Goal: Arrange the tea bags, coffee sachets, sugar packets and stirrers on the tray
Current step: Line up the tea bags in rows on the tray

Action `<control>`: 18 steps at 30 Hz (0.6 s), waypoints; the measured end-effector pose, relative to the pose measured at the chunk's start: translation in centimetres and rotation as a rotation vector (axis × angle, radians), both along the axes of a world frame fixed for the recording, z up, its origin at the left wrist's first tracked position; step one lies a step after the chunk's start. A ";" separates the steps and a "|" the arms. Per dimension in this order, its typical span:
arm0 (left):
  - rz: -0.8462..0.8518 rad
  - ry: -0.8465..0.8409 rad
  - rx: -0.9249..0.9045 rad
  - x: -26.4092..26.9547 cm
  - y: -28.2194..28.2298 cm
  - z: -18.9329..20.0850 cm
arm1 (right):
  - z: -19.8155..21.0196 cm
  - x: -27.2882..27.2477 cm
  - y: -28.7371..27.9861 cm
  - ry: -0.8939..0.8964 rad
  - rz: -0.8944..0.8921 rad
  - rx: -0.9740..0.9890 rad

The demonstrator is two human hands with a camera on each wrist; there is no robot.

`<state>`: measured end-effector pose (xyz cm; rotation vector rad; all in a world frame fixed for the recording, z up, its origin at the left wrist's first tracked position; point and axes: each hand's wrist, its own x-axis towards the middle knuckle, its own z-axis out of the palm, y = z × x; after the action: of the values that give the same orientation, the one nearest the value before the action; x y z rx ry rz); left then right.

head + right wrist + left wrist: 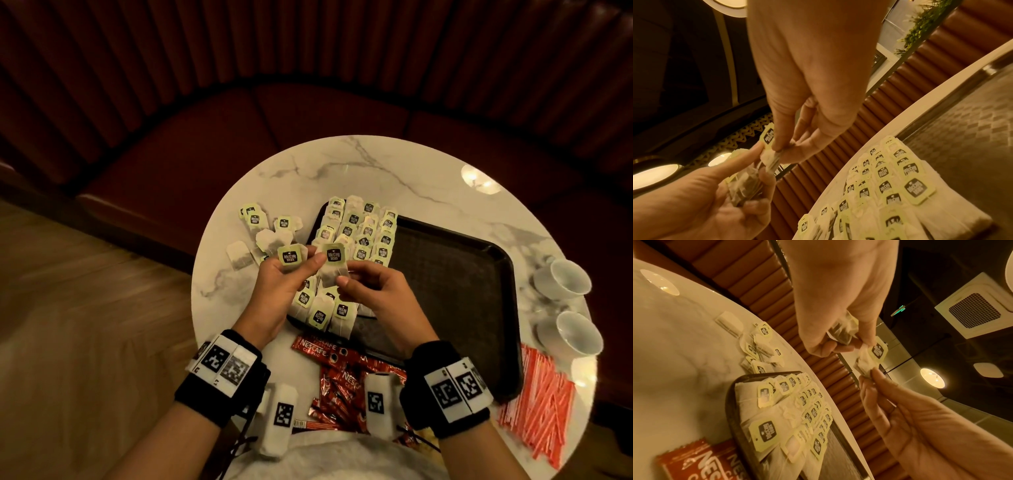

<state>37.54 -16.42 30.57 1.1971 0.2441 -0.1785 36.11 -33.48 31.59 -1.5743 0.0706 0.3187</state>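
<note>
My left hand [291, 270] grips a small bundle of tea bags [744, 186], one green tag [292, 255] sticking up above the fingers. My right hand [346, 277] pinches a single tea bag [331, 270] by its paper body, right beside the left fingers and above the tray's left edge. Both hands also meet in the left wrist view, left hand [838, 344] above, right hand [869, 378] below. The dark tray [462, 274] holds overlapping rows of tea bags [363, 236] along its left side. Loose tea bags [267, 236] lie on the table left of it.
Red coffee sachets [339, 377] are heaped at the near table edge, below the tray. Red-and-white striped stirrers [541, 407] lie piled at the near right. Two white cups [565, 277] stand at the right rim of the round marble table [359, 171]. A dark red bench curves behind.
</note>
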 end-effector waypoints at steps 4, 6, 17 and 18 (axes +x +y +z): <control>-0.006 -0.019 0.008 0.0 0.0 -0.1 | 0.1 0.1 -0.5 -0.017 -0.033 -0.013; -0.011 -0.025 0.045 0.0 -0.1 -0.4 | 0.1 0.2 -1.2 -0.012 -0.029 -0.051; 0.004 0.085 0.053 -0.2 0.4 -1.9 | -6.1 -1.2 -6.1 0.406 -0.319 -0.205; 0.008 0.104 0.046 -0.2 0.2 -1.9 | -6.8 -1.3 -6.1 0.434 -0.298 -0.251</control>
<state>37.39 -16.20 28.65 1.2342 0.3452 -0.2297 34.81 -39.59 24.83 -1.6885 0.6973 0.4229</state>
